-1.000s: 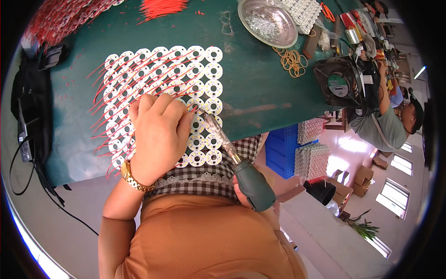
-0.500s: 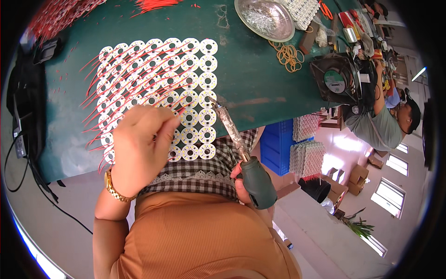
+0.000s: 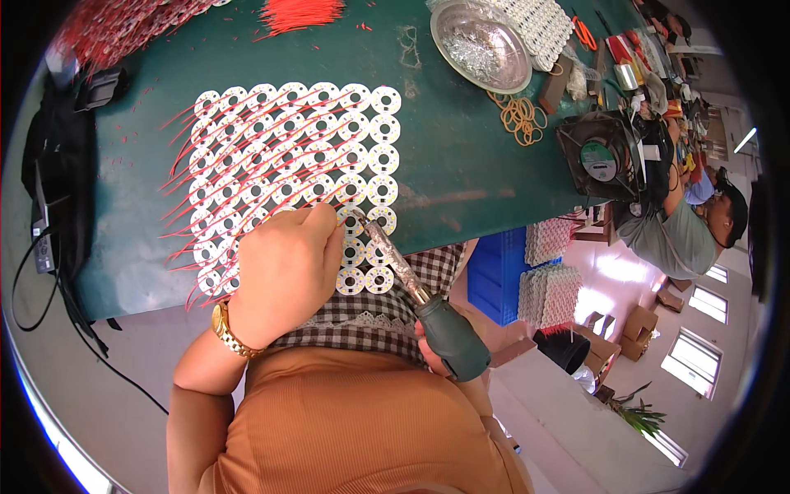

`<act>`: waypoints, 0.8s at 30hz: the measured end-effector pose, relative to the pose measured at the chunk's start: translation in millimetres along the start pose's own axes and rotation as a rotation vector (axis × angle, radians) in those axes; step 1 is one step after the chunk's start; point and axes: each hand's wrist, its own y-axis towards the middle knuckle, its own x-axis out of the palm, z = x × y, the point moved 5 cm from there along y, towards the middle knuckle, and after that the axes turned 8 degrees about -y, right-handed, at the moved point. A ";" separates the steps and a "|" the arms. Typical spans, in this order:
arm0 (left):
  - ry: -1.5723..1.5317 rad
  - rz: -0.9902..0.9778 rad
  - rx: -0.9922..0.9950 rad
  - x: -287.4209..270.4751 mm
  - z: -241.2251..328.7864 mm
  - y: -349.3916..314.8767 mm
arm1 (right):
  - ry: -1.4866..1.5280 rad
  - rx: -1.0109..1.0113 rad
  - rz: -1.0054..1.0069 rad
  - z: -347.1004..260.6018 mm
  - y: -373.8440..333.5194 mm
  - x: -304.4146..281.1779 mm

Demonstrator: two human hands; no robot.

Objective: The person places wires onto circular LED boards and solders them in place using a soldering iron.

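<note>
A panel of round white LED circuit boards (image 3: 384,159) lies on the green table, joined in rows. Thin red wires (image 3: 276,162) trail leftward from many of the boards. Over the panel's lower part, my left hand (image 3: 288,267) is closed in a pinch, with a short bit of red wire at its fingertips. A soldering iron (image 3: 454,337) with a dark green handle is gripped in my right hand (image 3: 429,352), most of which is hidden behind the handle. Its tip points up-left and meets a board in the second column from the right, close by the left fingertips.
A metal bowl (image 3: 510,76) with silvery scraps stands at the far right, beside rubber bands (image 3: 523,122) and a black fan (image 3: 599,156). Red wire bundles (image 3: 301,15) lie at the back. A blue crate (image 3: 496,276) stands below the table; another person (image 3: 679,222) sits at right.
The view has shifted, so the panel appears lower and more to the right. My left hand has moved right across the panel, and the iron's tip has moved down one board and leftward.
</note>
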 end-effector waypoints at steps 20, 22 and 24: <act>0.077 -0.020 0.007 2.1 -0.4 1.9 | -0.096 -0.608 0.559 -4.1 -5.8 -0.6; 0.076 -0.014 0.011 2.0 -1.4 1.9 | -0.297 -0.672 0.657 -19.8 -14.6 -13.3; 0.082 -0.050 -0.005 3.9 -3.2 1.5 | -0.396 -0.704 0.706 -32.5 -20.9 -21.2</act>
